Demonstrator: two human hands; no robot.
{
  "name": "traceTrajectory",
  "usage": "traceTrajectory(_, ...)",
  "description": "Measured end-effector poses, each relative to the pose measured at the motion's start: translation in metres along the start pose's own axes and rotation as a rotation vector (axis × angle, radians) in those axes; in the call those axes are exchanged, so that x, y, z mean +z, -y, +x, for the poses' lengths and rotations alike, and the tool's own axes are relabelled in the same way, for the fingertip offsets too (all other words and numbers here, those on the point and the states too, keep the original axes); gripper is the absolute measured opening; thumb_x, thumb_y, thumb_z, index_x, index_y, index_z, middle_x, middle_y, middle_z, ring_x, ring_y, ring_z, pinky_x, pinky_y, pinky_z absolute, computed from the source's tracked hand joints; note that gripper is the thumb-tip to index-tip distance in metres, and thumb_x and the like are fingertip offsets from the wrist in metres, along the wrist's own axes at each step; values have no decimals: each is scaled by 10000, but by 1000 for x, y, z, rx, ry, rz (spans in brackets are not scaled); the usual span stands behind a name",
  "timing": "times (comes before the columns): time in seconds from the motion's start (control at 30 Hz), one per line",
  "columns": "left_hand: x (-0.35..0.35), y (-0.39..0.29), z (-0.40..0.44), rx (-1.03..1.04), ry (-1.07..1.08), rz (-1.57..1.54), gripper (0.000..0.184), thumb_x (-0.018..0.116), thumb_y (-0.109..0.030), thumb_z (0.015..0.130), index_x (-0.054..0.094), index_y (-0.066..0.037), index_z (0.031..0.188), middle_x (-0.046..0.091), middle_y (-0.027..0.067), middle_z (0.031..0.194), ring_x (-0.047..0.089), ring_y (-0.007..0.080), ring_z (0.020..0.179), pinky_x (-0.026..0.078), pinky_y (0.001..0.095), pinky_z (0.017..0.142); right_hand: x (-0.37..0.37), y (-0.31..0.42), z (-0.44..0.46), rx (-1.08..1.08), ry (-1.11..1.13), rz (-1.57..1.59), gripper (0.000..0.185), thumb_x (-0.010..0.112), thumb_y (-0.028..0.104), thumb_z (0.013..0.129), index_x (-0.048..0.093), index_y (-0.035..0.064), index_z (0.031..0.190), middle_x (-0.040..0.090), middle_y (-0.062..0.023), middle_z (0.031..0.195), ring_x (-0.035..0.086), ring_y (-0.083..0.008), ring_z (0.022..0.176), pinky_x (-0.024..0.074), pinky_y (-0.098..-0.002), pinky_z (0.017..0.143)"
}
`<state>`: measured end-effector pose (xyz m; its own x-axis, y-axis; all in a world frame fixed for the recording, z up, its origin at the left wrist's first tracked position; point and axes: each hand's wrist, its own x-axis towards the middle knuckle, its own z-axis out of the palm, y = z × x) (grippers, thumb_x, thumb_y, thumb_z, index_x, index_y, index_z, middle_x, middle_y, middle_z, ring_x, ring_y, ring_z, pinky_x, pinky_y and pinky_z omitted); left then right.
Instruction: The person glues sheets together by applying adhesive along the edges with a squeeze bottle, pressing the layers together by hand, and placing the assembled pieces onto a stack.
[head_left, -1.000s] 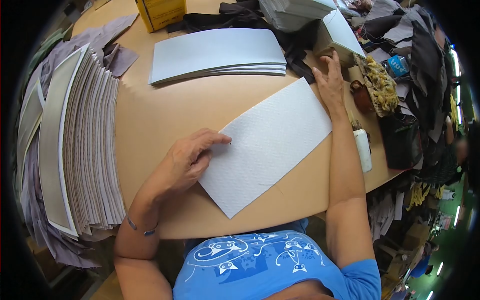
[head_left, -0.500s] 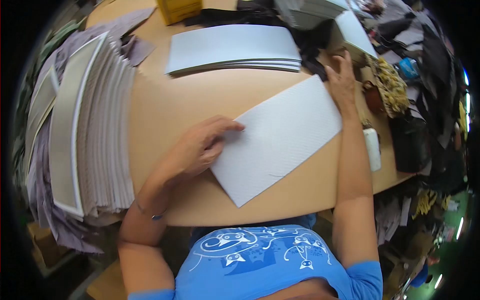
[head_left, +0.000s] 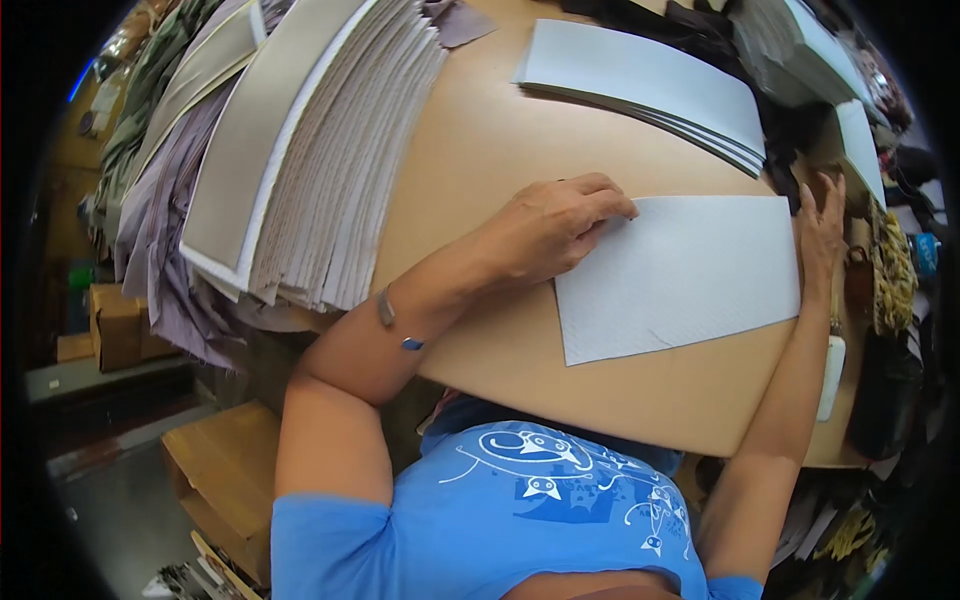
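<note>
A white rectangular sheet (head_left: 690, 275) with a finely textured surface lies flat on the tabletop. My left hand (head_left: 570, 225) is at its upper left corner, fingers curled and closed, fingertips on the sheet's edge; the thumb's contact is partly hidden. Beside the right edge of the same sheet is my right hand (head_left: 822, 230), open, its fingers spread and pointing away from me. Just beyond the sheet sits a low pile of pale panels (head_left: 645, 85). To the left, a tall leaning stack of pale-edged panels (head_left: 335, 150) has a beige panel (head_left: 255, 130) at its outer side.
Along the right side are a stack of white-topped blocks (head_left: 855, 150), yellow tassel-like trim (head_left: 890, 270) and a white object (head_left: 831, 378). Dark cloth (head_left: 650, 18) lies at the back. Greyish fabric (head_left: 165, 240) hangs at the left, above a cardboard box (head_left: 230, 460).
My view has swung left and tilted, so the table's contents appear farther right and rotated. My hands keep about the same places at the sheet.
</note>
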<state>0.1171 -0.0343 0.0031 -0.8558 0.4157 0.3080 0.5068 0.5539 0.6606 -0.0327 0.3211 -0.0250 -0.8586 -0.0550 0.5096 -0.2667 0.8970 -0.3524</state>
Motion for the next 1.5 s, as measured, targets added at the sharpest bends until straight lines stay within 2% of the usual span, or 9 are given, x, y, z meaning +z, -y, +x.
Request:
traceTrajectory(0.23,2,0,2,17,-57,195,228,553,25,752,605,-63,957,605,49,992,601,241,862,481,322,743,2,-6,-1,-35,10,13,446,535,356,861,485,89,1214,286,-157,1399,325,-311,1266,364,-383,968)
traceTrajectory(0.3,1,9,3,30,-49,124,236,558,34,741,613,-74,943,609,45,1003,603,235,860,482,320,744,3,-5,-8,-196,92,5,436,541,339,856,483,101,1218,287,-148,1400,311,-309,1274,338,-389,988)
traceTrajectory(0.4,1,17,8,109,-41,139,246,563,44,729,622,-90,926,612,35,1031,607,227,858,485,314,740,-4,40,-29,-136,92,205,442,553,303,844,461,132,1242,279,-133,1406,250,-322,1303,258,-391,1039)
traceTrajectory(0.63,-6,9,33,112,-38,453,278,570,24,747,607,-108,989,566,9,1156,567,215,987,462,336,824,4,48,-38,-26,283,-152,613,444,455,855,284,166,1371,208,-131,1444,191,-345,1323,149,-504,1056)
traceTrajectory(0.9,-1,55,89,43,-247,745,317,586,-280,821,582,-118,1095,575,26,1161,568,212,999,453,324,834,-3,58,-45,20,282,-139,601,426,455,870,275,167,1376,211,-131,1443,192,-339,1324,141,-492,1063)
traceTrajectory(1.03,-9,67,93,88,-295,639,255,622,-302,789,655,-101,943,664,8,947,626,205,832,478,314,768,-10,55,-56,-31,281,-92,593,421,461,874,303,146,1363,221,-132,1436,202,-345,1317,158,-462,1068)
traceTrajectory(1.17,-15,74,97,134,-267,593,183,606,-247,809,667,-92,886,664,31,935,627,200,825,486,306,747,-24,52,-67,-116,216,-21,556,486,380,863,346,122,1335,254,-136,1419,237,-335,1302,212,-425,1057)
traceTrajectory(1.4,-10,71,100,246,-271,782,170,553,-157,842,624,-96,984,651,65,934,627,252,819,496,332,719,-89,98,-91,-182,146,115,376,586,92,809,506,58,1175,474,-133,1259,470,-311,1137,385,-352,933)
traceTrajectory(1.5,-4,69,96,232,-235,776,215,498,-85,820,579,-96,1019,622,66,1015,612,256,861,475,347,770,-106,94,-105,-156,107,83,296,585,84,801,551,39,1091,532,-136,1177,505,-319,1080,408,-356,895)
